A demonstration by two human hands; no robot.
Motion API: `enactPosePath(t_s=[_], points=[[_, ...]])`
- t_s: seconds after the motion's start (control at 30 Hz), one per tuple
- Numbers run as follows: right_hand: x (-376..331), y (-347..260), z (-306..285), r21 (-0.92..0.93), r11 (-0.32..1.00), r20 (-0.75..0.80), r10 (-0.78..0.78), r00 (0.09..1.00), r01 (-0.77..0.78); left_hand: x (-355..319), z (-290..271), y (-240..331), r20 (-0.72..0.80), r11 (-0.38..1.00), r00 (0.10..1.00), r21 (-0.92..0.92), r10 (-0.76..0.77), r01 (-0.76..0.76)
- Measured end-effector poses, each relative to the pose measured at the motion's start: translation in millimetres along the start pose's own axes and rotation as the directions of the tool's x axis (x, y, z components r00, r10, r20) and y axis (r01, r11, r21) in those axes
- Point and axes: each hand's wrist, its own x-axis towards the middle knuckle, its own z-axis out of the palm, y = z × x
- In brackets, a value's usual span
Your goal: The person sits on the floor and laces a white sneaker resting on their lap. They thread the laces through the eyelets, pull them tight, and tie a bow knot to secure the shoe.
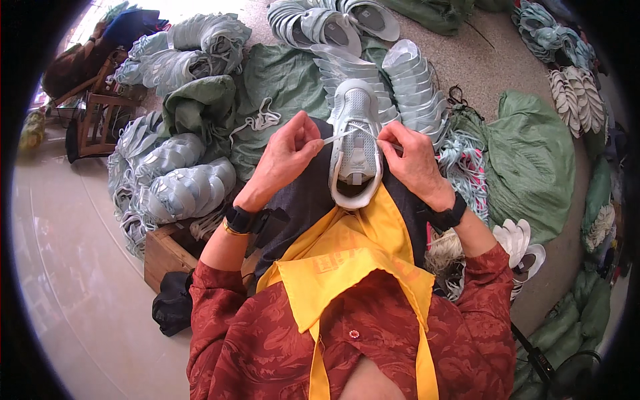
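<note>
A pale grey shoe upper (354, 102) rests at my lap, its toe pointing away from me and its heel opening nearest. White shoelace (339, 136) crosses over its tongue, with the ends drawn out to both sides. My left hand (291, 151) pinches one end, left of the shoe upper. On the other side my right hand (415, 162) is closed on the other end, close to the eyelets. Just beyond the toe stands a stack of nested pale uppers (337, 67). A loose bundle of white laces (264, 120) lies on green cloth past my left hand.
More stacked uppers (189, 190) lie to the left, above a wooden box (161, 257). Right of me are light-blue laces (461, 160) and a green sack (530, 163). A yellow apron (360, 267) covers my front. A wooden chair (100, 120) stands far left.
</note>
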Motion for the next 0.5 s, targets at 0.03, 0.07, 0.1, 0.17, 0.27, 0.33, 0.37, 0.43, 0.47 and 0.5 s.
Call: enactPosePath(t_s=[0.03, 0.07, 0.1, 0.17, 0.27, 0.33, 0.37, 0.43, 0.47, 0.5], points=[[0.0, 0.3, 0.4, 0.011, 1.000, -0.005, 0.007, 1.000, -0.007, 0.4, 1.9, 1.4, 0.009, 0.999, 1.000, 0.049, 0.003, -0.003], [0.0, 1.1, 1.3, 0.021, 1.000, -0.010, 0.014, 1.000, -0.014, 0.6, 3.4, 3.8, 0.018, 0.995, 1.000, 0.098, 0.005, -0.007], [-0.2, 2.2, 1.8, 0.030, 0.999, -0.016, 0.022, 1.000, -0.021, 1.3, 4.8, 5.1, 0.030, 0.989, 1.000, 0.146, 0.009, -0.013], [-0.2, 3.9, 1.9, 0.029, 0.999, -0.016, 0.039, 0.999, -0.038, 1.4, 6.7, 5.5, 0.024, 0.969, 0.997, 0.234, 0.079, -0.082], [0.5, 5.3, 3.3, 0.045, 0.997, -0.019, 0.058, 0.998, -0.058, 0.2, 10.7, 9.6, 0.000, 0.934, 0.985, 0.319, 0.171, -0.162], [1.4, 5.2, 3.1, 0.040, 0.998, -0.022, 0.051, 0.998, -0.051, 0.4, 11.9, 8.5, -0.022, 0.918, 0.975, 0.342, 0.222, -0.201], [2.4, 4.9, 2.3, 0.029, 0.999, -0.021, 0.038, 0.999, -0.038, 1.0, 12.7, 3.9, -0.037, 0.914, 0.969, 0.344, 0.243, -0.216], [4.1, 4.3, 0.4, -0.010, 1.000, -0.018, 0.012, 1.000, -0.012, 1.3, 12.9, 1.2, -0.052, 0.900, 0.961, 0.368, 0.270, -0.233], [4.9, 4.1, -0.6, -0.037, 0.999, -0.016, -0.001, 1.000, 0.001, 1.2, 12.5, 1.1, -0.052, 0.890, 0.959, 0.391, 0.277, -0.236], [5.7, 3.8, -1.5, -0.063, 0.998, -0.012, -0.015, 1.000, 0.014, 0.7, 12.1, 1.1, -0.053, 0.879, 0.958, 0.414, 0.283, -0.236]])
